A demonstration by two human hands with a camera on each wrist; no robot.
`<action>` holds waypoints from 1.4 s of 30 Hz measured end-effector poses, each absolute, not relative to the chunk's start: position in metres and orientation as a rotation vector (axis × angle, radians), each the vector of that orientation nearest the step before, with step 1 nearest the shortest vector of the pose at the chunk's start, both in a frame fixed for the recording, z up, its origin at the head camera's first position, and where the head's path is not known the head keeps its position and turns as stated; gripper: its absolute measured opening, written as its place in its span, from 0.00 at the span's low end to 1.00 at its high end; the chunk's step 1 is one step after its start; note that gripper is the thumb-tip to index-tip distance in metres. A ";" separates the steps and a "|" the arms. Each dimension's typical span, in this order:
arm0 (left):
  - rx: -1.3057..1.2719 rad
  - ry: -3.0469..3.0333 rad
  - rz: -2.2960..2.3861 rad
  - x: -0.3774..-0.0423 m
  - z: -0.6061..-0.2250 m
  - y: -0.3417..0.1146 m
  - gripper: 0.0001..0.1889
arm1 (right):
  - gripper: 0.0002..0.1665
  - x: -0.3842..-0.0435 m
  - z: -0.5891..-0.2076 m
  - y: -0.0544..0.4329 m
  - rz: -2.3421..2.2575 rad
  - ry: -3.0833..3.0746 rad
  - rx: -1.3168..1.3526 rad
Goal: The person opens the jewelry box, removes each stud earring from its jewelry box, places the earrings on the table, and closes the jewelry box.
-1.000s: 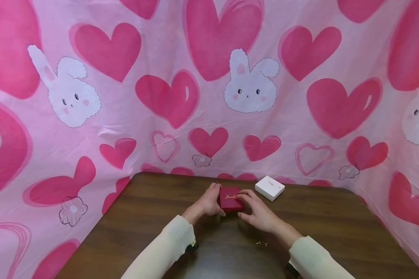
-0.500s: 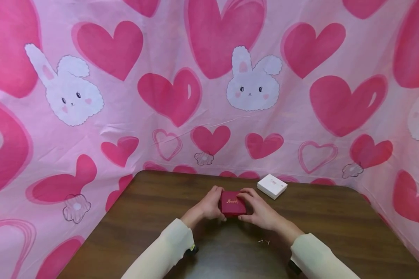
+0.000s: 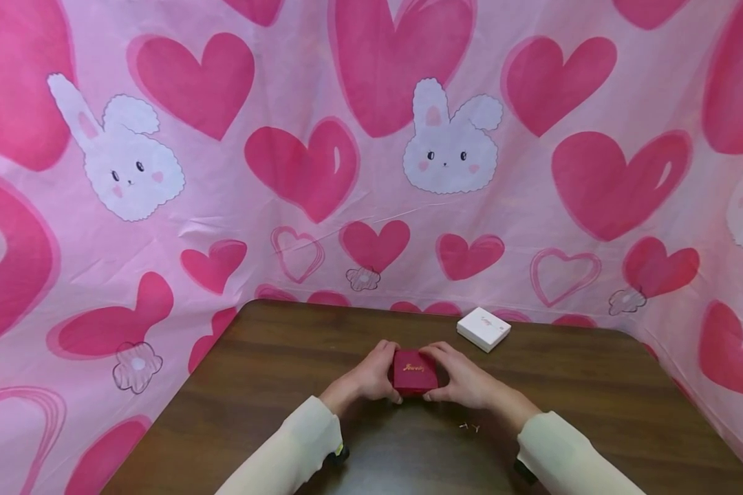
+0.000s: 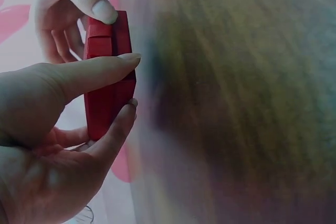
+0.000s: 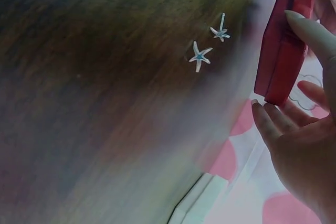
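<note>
A small dark red jewelry box (image 3: pixel 415 371) with gold lettering on its lid is held between both hands over the table. My left hand (image 3: pixel 376 373) grips its left side, with the thumb along the near face in the left wrist view. From the right, my right hand (image 3: pixel 467 377) grips the other side, thumb at the front and fingers at the back. A seam between lid and base shows on the red box (image 5: pixel 281 51) in the right wrist view. Two starfish-shaped earrings (image 5: pixel 200 56) lie on the table, near my right wrist.
A white box (image 3: pixel 483 329) with faint lettering on its lid stands at the back of the brown wooden table (image 3: pixel 272 344). Pink cloth (image 3: pixel 322 261) printed with hearts and rabbits hangs behind the table and along its sides.
Both hands and the red box have come a little nearer to me. The right fingers have shifted from over the lid toward its back right edge. The earrings and white box stay in place.
</note>
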State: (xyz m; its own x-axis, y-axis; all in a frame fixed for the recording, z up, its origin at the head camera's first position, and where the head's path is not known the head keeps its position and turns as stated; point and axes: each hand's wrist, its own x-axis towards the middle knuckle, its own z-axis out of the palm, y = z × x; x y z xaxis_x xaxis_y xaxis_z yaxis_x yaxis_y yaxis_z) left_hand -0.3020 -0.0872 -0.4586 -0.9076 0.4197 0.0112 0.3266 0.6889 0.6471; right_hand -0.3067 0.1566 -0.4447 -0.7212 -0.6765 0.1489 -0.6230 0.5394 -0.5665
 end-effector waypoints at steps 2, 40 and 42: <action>0.603 2.752 1.019 -0.300 -0.460 -0.087 0.44 | 0.47 -0.306 -0.446 0.157 -0.933 2.664 -1.133; 0.584 2.609 1.130 -0.277 -0.452 -0.085 0.49 | 0.49 -0.299 -0.442 0.128 -0.577 2.732 -1.162; 0.594 2.610 1.133 -0.277 -0.452 -0.085 0.49 | 0.49 -0.299 -0.442 0.127 -0.586 2.730 -1.149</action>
